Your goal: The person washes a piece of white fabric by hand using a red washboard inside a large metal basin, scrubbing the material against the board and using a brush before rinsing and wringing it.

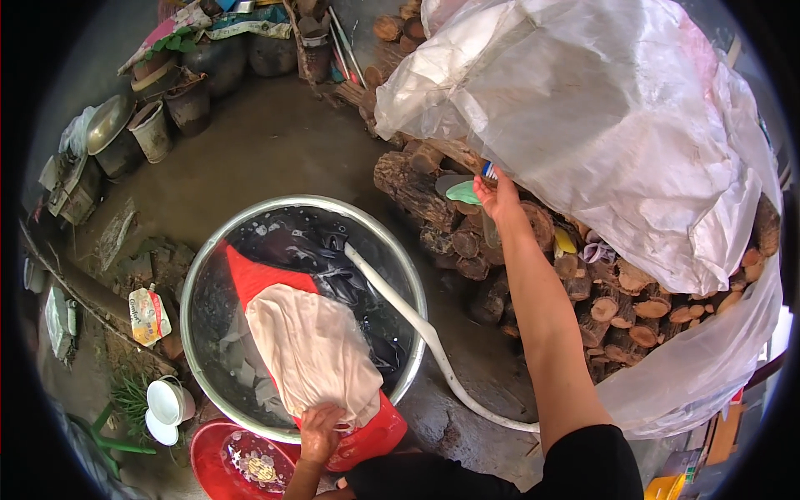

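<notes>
A cream cloth (312,350) lies spread and wet over a red washboard (254,275), which slants into a large metal basin (193,333) of dark, sudsy water. My left hand (321,432) grips the lower end of the cloth near the basin's front rim. Out to the right, my right hand (500,200) reaches to the woodpile, its fingers closed around a small blue-and-white striped thing (489,171). Just beside those fingers is a flat green oval thing (462,193), its kind unclear. Dark cloth (337,279) soaks in the water.
A white hose (433,342) runs over the basin's right rim. Stacked logs (612,308) under plastic sheeting (583,108) fill the right. A red tub (218,462) and white bucket (171,402) stand front left; pots (187,104) line the back left.
</notes>
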### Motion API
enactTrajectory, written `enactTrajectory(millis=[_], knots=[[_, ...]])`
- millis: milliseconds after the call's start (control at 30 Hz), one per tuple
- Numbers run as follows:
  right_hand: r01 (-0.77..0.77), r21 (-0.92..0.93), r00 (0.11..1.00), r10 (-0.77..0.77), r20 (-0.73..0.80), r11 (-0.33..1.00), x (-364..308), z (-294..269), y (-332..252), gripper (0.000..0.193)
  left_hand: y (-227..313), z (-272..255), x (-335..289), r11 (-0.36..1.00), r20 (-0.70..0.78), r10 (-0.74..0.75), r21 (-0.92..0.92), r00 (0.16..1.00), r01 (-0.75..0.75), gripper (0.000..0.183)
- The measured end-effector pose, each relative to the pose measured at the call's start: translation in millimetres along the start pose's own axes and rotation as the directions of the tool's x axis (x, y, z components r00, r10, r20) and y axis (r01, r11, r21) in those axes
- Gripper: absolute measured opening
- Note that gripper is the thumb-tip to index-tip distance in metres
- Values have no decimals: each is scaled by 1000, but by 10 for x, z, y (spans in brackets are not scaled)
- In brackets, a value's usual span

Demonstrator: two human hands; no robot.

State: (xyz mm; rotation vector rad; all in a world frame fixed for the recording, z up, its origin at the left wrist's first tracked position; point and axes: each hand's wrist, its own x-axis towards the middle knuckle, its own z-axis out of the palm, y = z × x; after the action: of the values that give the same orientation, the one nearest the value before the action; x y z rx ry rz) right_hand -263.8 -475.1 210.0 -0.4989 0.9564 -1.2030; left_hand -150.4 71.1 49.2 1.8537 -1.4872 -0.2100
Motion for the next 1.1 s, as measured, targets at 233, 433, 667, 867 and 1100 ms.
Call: enactTrajectory(millis=[233, 433, 667, 867, 1100], knots=[[-88, 11, 985, 85, 151, 996, 34, 153, 198, 40, -43, -87, -43, 999, -3, -39, 32, 999, 39, 35], [-53, -69, 992, 61, 109, 996, -33, -580, -88, 69, 37, -112, 192, 982, 148, 17, -187, 989, 11, 40], [381, -533, 755, 78, 651, 755, -2029, -410, 1510, 14, -1478, -517, -179, 740, -564, -663, -396, 491, 544, 45], [923, -198, 45, 417, 908, 331, -3009, -800, 2656, 32, -1374, -335, 1077, 627, -260, -779, -353, 571, 695, 54], [975, -22, -77, 431, 899, 221, -3278, -983, 2682, 39, -1138, -71, 1283, 848, -284, -259, 390, 923, 358, 23]])
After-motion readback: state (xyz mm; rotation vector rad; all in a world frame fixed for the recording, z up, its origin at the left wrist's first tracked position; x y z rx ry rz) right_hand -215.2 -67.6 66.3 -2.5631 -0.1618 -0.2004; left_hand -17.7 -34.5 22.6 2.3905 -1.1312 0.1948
